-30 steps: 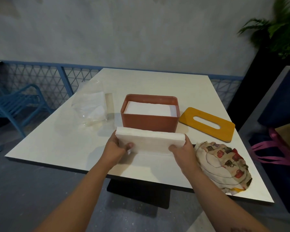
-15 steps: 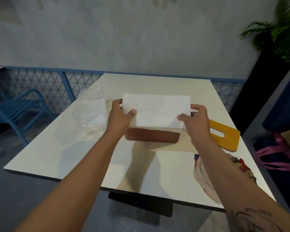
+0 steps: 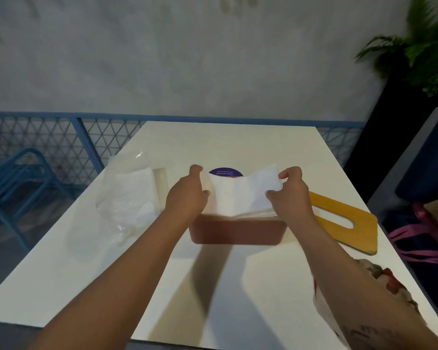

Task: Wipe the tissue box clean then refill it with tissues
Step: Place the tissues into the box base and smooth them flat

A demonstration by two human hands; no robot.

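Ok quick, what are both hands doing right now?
Left hand: holding the left end of the tissues.
Right hand: holding the right end of the tissues.

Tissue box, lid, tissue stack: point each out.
tissue box (image 3: 235, 231), head view, front wall.
lid (image 3: 364, 233), head view, solid end beyond the slot.
tissue stack (image 3: 240, 195), head view, middle of top sheet.

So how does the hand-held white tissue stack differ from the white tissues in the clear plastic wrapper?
The white tissue stack is bare; the wrapped tissues sit in clear plastic. The stack is held by the left hand and right hand over the reddish-brown box; the wrapped tissues lie untouched on the white table. Both are white paper.
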